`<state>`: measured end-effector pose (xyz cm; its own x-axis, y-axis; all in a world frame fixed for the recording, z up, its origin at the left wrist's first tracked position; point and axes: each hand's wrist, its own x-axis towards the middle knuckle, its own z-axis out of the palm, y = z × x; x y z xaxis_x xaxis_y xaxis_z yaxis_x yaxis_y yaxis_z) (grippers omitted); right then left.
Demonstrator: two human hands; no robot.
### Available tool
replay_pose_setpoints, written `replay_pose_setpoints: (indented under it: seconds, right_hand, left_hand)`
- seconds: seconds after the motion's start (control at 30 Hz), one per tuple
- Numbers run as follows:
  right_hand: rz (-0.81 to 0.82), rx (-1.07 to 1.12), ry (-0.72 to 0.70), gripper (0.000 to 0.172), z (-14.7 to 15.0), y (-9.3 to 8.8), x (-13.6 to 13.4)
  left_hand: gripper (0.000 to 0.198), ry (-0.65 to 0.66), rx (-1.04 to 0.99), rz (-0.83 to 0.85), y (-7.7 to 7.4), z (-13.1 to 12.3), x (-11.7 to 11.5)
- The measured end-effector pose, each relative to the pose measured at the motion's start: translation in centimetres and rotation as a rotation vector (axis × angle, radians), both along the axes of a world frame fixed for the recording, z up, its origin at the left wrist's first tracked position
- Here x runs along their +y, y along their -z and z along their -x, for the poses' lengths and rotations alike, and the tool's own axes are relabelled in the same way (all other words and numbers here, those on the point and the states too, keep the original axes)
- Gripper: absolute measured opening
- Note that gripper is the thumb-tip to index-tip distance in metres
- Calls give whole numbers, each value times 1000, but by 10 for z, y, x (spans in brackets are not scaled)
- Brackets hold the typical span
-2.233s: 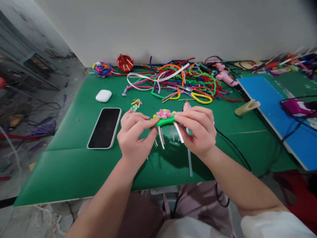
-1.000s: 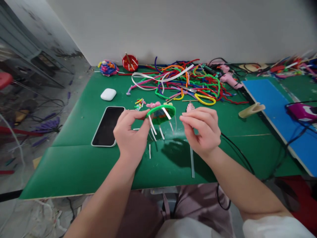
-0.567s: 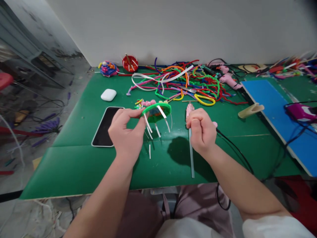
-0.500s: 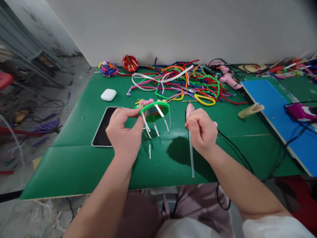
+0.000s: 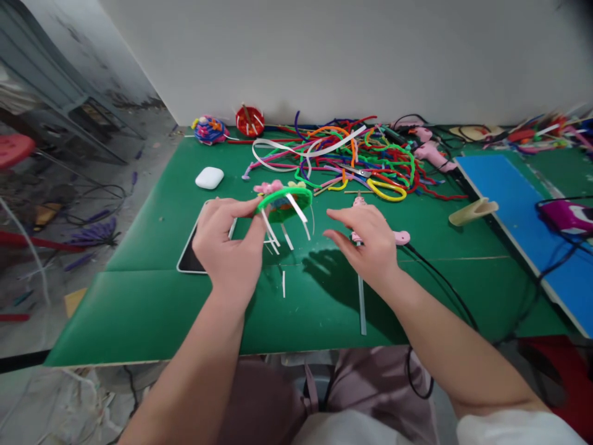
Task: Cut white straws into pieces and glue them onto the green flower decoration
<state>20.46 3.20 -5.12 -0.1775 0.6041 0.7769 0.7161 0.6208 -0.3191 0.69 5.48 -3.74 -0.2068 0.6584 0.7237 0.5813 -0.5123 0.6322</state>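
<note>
My left hand (image 5: 229, 241) pinches the rim of a small green round pipe-cleaner craft (image 5: 282, 213), held tilted above the table. Several white strips (image 5: 296, 209) hang from its underside, and pink fuzzy bits (image 5: 269, 186) show along its top. To the right, my right hand (image 5: 365, 238) hovers with thumb and forefinger apart and nothing between them. Beneath that hand lies a pink glue gun (image 5: 402, 238), partly hidden, with a clear glue stick (image 5: 362, 306) poking out toward me. A loose white strip (image 5: 284, 284) rests on the green table (image 5: 152, 309) between my hands.
Behind my hands spreads a tangle of coloured pipe cleaners (image 5: 333, 145) with yellow-handled scissors (image 5: 388, 190). A phone (image 5: 191, 258) and white case (image 5: 210, 178) lie left. Two round crafts, one blue (image 5: 209, 130), one red (image 5: 250, 121), sit at the back. A bamboo piece (image 5: 472, 212) lies right.
My right hand has opened from a closed fist, its fingers now apart over the glue gun. The green craft in my left hand has shifted slightly left in the view.
</note>
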Motion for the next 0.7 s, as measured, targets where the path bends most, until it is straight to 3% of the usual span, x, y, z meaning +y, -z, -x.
replay_pose_setpoints:
  seconds: [0.13, 0.37, 0.7]
  right_hand:
    - [-110, 31, -14, 12, 0, -3, -2]
    - [-203, 24, 70, 24, 0, -4, -4]
    - [-365, -19, 64, 23, -2, -6, -9]
  left_hand:
    - [18, 48, 98, -96, 3, -3, -2]
    - [20, 114, 236, -238, 6, -8, -2]
    - [21, 216, 276, -214, 6, -20, -11]
